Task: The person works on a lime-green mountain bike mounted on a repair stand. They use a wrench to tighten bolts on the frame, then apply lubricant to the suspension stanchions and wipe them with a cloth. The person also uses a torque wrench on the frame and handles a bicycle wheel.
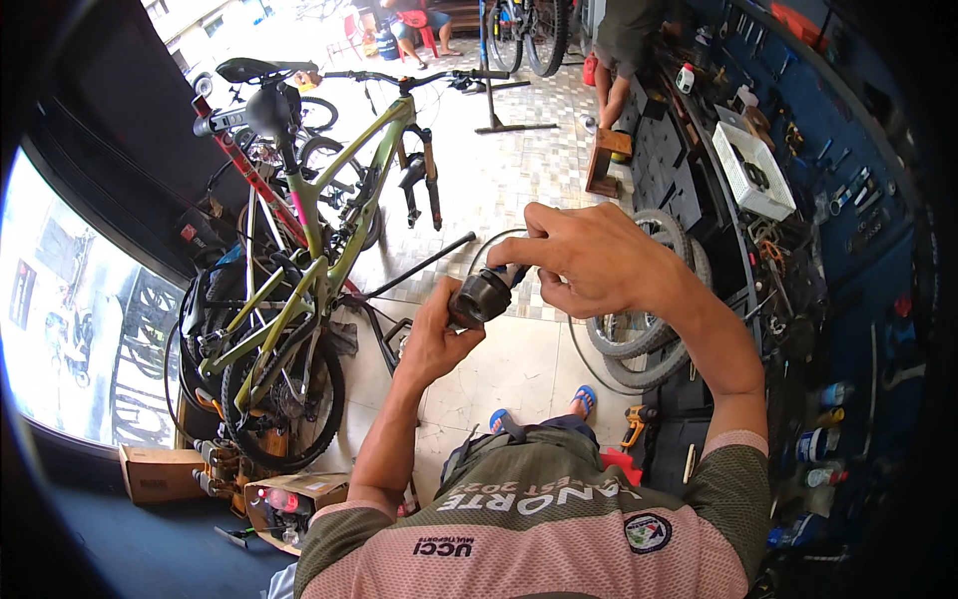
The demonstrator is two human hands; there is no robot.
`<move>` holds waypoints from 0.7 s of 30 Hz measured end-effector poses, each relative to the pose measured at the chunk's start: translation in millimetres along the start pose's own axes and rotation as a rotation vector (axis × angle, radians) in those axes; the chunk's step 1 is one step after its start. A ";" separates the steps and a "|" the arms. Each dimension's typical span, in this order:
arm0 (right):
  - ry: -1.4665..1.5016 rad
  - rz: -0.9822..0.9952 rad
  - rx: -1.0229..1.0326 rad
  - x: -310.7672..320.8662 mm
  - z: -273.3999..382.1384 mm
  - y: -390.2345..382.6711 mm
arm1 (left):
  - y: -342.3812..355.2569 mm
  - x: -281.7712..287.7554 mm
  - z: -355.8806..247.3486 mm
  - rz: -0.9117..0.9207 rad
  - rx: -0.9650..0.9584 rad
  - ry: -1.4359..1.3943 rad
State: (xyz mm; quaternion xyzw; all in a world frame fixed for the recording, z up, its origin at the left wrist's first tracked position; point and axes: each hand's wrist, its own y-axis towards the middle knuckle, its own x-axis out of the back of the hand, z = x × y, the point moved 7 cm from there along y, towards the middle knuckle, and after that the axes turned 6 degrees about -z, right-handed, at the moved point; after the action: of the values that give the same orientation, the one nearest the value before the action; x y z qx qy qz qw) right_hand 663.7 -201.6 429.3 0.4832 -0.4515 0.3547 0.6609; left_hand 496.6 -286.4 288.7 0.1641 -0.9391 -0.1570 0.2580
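Observation:
In front of my chest, my left hand [431, 339] is closed around a black, rounded cylindrical part [486, 296] with a stepped collar; I cannot make out its exact kind. My right hand [604, 258] reaches over from the right with its fingers bent. Its fingertips meet at the far upper end of the black part, by a small dark-blue piece [515, 273] that they mostly cover. Left of my hands stands a green bicycle frame [334, 190] with handlebar, saddle and rear wheel, and its fork [429, 180] has no front wheel.
Bicycle wheels [639, 371] lean by the dark drawer cabinets [661, 150] on the right. A white basket [750, 170] rests on the bench beneath wall tools. A yellow drill [637, 424] lies near my feet. Cardboard boxes [160, 473] sit lower left. Another person [624, 60] bends near the cabinets.

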 end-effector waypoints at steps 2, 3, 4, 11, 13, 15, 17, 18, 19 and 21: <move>-0.017 -0.015 -0.005 -1.1 3.9 0.4 | -0.5 2.0 6.3 -0.020 0.025 -0.041; -0.033 -0.034 -0.011 -2.0 7.4 -2.5 | -0.9 2.4 9.0 -0.029 0.037 -0.062; -0.049 -0.052 -0.022 -3.4 10.4 -6.4 | -0.7 1.6 10.0 -0.041 0.045 -0.094; -0.209 -0.256 -0.056 -27.6 19.9 -30.1 | -2.0 -14.9 25.4 -0.068 0.121 -0.255; -0.272 -0.310 -0.056 -33.6 22.0 -34.5 | -2.3 -19.5 31.4 -0.052 0.194 -0.370; -0.250 -0.300 -0.055 -44.5 19.6 -37.5 | -4.1 -25.5 38.7 -0.037 0.324 -0.597; -0.143 -0.258 -0.037 -59.0 13.2 -40.4 | -0.5 -25.3 45.6 -0.036 0.204 -0.542; 0.224 -0.208 -0.127 -71.6 -1.2 -43.7 | 0.5 -23.9 47.9 -0.036 0.143 -0.515; 0.590 -0.152 -0.224 -90.3 -16.9 -49.4 | 4.6 -25.3 41.6 0.011 0.115 -0.483; 1.494 -0.158 -0.212 -139.5 -38.7 -53.2 | 7.2 -28.6 27.2 0.023 0.090 -0.453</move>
State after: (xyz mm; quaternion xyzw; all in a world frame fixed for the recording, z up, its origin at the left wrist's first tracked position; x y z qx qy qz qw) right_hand 674.2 -184.0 276.4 0.0793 0.1205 0.4938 0.8575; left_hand 503.6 -263.1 256.8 0.1252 -0.9809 -0.1448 0.0350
